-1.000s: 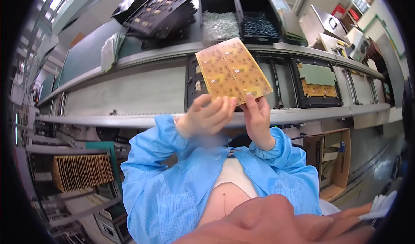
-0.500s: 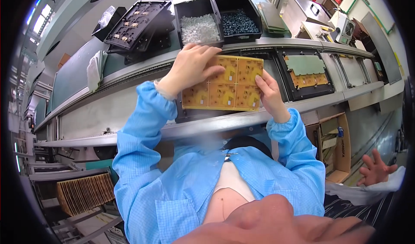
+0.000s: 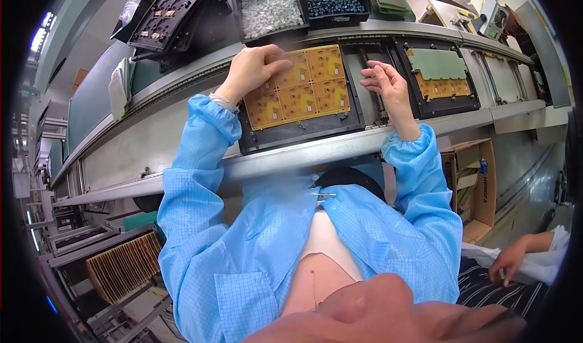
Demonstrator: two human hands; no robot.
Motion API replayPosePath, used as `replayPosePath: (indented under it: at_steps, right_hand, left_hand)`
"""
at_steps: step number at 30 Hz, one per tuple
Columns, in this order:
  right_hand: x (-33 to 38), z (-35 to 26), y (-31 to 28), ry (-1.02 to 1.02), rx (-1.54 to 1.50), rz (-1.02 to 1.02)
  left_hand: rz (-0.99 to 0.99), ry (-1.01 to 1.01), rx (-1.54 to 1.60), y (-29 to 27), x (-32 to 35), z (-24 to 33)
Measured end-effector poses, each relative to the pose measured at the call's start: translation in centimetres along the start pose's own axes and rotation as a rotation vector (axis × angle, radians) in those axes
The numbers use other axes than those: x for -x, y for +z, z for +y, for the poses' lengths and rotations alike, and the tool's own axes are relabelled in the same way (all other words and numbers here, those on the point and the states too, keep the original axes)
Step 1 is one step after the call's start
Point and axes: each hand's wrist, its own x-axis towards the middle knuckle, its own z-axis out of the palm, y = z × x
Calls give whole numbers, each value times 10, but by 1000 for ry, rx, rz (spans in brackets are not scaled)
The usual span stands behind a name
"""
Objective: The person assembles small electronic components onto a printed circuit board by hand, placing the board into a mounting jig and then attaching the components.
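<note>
A yellow circuit board panel (image 3: 297, 94), divided into several sections, lies in a black frame (image 3: 303, 133) on the rail line in front of me. My left hand (image 3: 258, 69) is at the panel's far left part, fingers bent around its edge and thumb over its face; the fingertips are partly hidden. To the right of the panel, my right hand (image 3: 388, 91) is raised over the gap between two frames. Its fingers are loosely bent and apart, with nothing visible in them.
Behind the rail stand a bin of white parts (image 3: 270, 9), a bin of dark parts (image 3: 336, 0) and stacked black trays (image 3: 173, 18). Another frame (image 3: 440, 75) holds a board under a green sheet. A cardboard box (image 3: 477, 191) and a co-worker's hand (image 3: 509, 261) are at right.
The panel has gone down from my hands into the black frame. My right hand has let go of it and moved right. The co-worker's hand has lowered. The whole view has shifted.
</note>
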Motion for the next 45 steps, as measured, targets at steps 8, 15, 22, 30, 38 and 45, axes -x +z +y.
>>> replayPosePath:
  at_steps: [8,15,22,30,38,45]
  right_hand:
    - [11,-6,7,-159,459,-42]
    - [33,-13,27,-577,840,-152]
    - [57,-14,33,-673,1004,-202]
    - [58,-27,48,-741,1178,-278]
    - [56,-46,26,-663,1057,-404]
    - [64,-28,19,-815,1070,-373]
  left_hand:
    - [121,220,-84,19,-4,-22]
    - [199,345,-179,24,7,-29]
    - [277,314,-303,8,59,-24]
    - [187,266,-372,6,126,-17]
    - [169,390,-255,-1,136,-25]
    - [162,508,-321,13,145,-11]
